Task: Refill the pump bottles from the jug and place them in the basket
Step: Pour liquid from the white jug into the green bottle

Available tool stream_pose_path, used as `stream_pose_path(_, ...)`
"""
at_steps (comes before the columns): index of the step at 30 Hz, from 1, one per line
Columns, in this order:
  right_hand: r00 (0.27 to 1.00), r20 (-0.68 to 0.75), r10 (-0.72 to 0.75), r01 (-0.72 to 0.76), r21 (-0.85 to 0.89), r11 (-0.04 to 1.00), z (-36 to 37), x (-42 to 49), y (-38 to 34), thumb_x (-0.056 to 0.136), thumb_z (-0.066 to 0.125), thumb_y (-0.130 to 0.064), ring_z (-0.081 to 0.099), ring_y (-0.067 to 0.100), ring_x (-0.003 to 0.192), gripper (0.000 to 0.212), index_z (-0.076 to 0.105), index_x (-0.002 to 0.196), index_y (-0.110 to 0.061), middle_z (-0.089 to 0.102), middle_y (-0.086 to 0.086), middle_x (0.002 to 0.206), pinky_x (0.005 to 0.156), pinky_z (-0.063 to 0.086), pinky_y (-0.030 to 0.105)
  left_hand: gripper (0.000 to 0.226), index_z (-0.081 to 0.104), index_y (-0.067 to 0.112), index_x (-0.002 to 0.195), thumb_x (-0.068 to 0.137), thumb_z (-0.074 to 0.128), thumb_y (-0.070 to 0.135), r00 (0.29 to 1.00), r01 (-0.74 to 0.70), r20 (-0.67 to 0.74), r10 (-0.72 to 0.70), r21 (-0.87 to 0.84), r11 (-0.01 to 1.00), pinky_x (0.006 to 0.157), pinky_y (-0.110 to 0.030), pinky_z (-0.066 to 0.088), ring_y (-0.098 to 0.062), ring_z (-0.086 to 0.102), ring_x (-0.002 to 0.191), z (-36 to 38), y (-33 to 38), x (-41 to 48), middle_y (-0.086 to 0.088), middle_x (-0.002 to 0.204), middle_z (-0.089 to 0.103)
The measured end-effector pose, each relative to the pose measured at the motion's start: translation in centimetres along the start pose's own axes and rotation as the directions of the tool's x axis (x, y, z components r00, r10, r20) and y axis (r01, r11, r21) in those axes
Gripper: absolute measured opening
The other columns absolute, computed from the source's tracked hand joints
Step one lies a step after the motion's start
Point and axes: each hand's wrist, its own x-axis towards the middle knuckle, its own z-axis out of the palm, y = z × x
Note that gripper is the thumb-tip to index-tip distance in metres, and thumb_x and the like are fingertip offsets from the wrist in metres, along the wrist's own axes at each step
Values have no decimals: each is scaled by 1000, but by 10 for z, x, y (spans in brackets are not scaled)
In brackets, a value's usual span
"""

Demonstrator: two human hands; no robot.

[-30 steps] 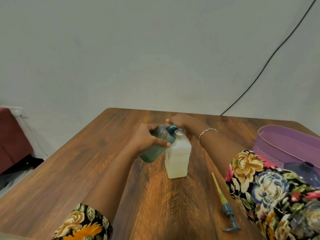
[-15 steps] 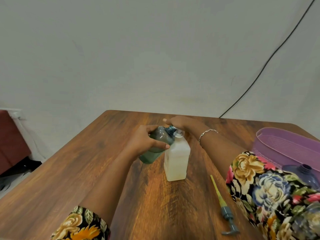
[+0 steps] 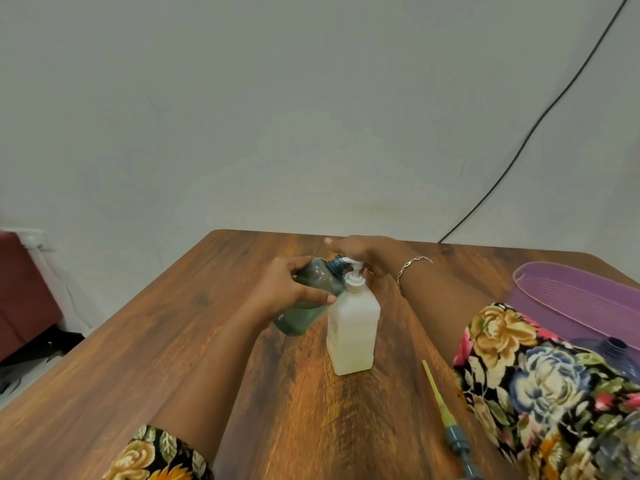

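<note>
Worktop (image 3: 277, 393) mid-frame | left fingers (image 3: 311, 296) gripped tilted bottle (image 3: 304, 320) | right fingers (image 3: 337, 244) lay flat on jug (image 3: 351, 334) pump (image 3: 354, 268) | risk: spill if bottle mouth slipped off nozzle

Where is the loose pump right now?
Head view: the loose pump lies flat on the table, lower right, between the white jug and the right sleeve.

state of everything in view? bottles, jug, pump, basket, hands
white jug: upright on table, pump fitted
green bottle: uncapped, tilted, partly filled, gripped by left hand, neck at the white jug's nozzle
right hand: rests on the white jug's pump head
loose pump: lying on table, off any bottle
purple bottle: uncapped, partly hidden by sleeve
purple basket: upright on table
</note>
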Motion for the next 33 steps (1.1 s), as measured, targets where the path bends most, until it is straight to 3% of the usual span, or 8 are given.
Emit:
stream_pose_path(3,993,-120,-7,-7,-123,992,4,12,3,94,47,-4,55,30,100,46,34,138,-4,53,19,114,78,46,30,63,57,16,118,59,81,20,1000,4,4,-4,15,1000,80,-27,47,-14,56,96,2,-4,1,1,105,62)
stream_pose_path(6,988,-157,-9,-38,-298,954,8,11,5,88,48,6,53,33,112,56,33,141,-4,52,20,128,79,41,33,59,58,16,115,60,81,21,1000,2,18,-3,36,999,77,-26,44,-14,56,95,5,-8,0,1,104,62)
stream_pose_path(14,999,46,-2,3,-38,999,-1,2,-3,101,30,-25,52,27,80,44,42,129,6,56,25,116,75,41,33,63,56,9,121,63,79,16,1000,9,27,-8,-44,999,67,-17,44,-13,56,92,0,1,-2,-2,106,61)
stream_pose_path(18,995,-54,82,-83,-20,996,2,8,-3,95,36,2,51,32,101,39,39,134,1,46,26,131,91,42,36,59,58,11,118,63,79,16,1000,13,21,-12,-23,1000,68,-19,45,-14,57,92,0,1,-2,-2,104,62)
stream_pose_path(20,994,-104,16,-37,-203,979,6,10,1,94,41,1,53,29,98,37,44,131,1,52,21,124,86,42,32,55,60,13,114,62,79,17,999,19,33,-18,-26,999,69,-21,45,-16,58,93,3,-2,-3,0,101,63)
stream_pose_path(25,985,-172,34,-84,-287,954,11,9,3,96,36,-19,52,19,68,31,60,82,-5,60,13,92,69,39,29,52,60,14,112,63,79,17,999,25,41,-24,-19,999,67,-21,43,-14,57,90,4,-5,-3,2,98,63)
stream_pose_path(29,996,-50,77,-75,46,996,-1,3,-3,98,40,-22,56,30,98,35,49,125,-2,57,17,119,87,43,37,53,61,14,113,63,79,17,999,22,28,-21,-53,998,65,-16,46,-11,60,88,1,-1,-3,3,97,65)
stream_pose_path(33,999,15,48,-49,49,998,-4,-2,-7,98,27,-47,52,26,83,58,41,131,-2,59,23,109,81,44,37,49,63,18,108,62,79,16,1000,2,18,-1,-45,999,55,-7,44,-3,60,77,-1,3,-2,8,89,65)
